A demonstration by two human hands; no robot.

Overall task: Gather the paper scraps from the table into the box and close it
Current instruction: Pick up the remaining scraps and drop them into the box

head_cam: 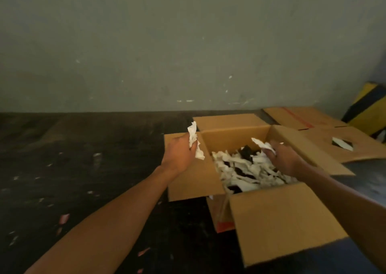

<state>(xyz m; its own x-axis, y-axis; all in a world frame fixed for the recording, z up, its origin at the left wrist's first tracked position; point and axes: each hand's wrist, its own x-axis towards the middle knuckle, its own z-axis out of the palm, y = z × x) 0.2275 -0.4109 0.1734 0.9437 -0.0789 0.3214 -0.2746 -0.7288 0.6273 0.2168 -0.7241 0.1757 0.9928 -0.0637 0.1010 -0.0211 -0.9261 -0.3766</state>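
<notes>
A: Near flap (286, 221) hangs out toward camera; box (234, 135) open, heaped with scraps (240, 169); left hand (179, 154) clamped on a wad (193, 142) over the left flap (192, 179), outside the rim.

B: Right hand (286, 158)?

A: Pinched on a strip (262, 144) above the heap; risk: left lets go early, wad lands on flap or table (104, 148); small bits (62, 218) there could get missed.
</notes>
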